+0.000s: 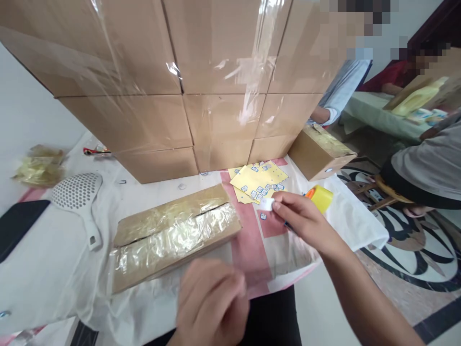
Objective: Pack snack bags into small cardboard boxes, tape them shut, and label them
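Observation:
A small white sticker (267, 204) is pinched between the thumb and fingers of my right hand (300, 216). Under and behind it lie yellow sheets (264, 178) with several small white labels. Closer to me, my left hand (214, 302) is blurred, its fingers curled closed; whether anything is inside them is hidden. Just beyond that hand, a long cardboard box (176, 235) lies on the table, its top seam covered with shiny clear tape. A roll of yellow tape (320, 198) sits behind my right hand.
Stacked cardboard boxes (223, 115) wall off the table's back. Another taped box (320, 151) stands at right. A white perforated skimmer (81, 197), a black flat object (19, 228) and crumpled tape (39, 166) lie left. Two people are at right, one in a grey top (430, 163).

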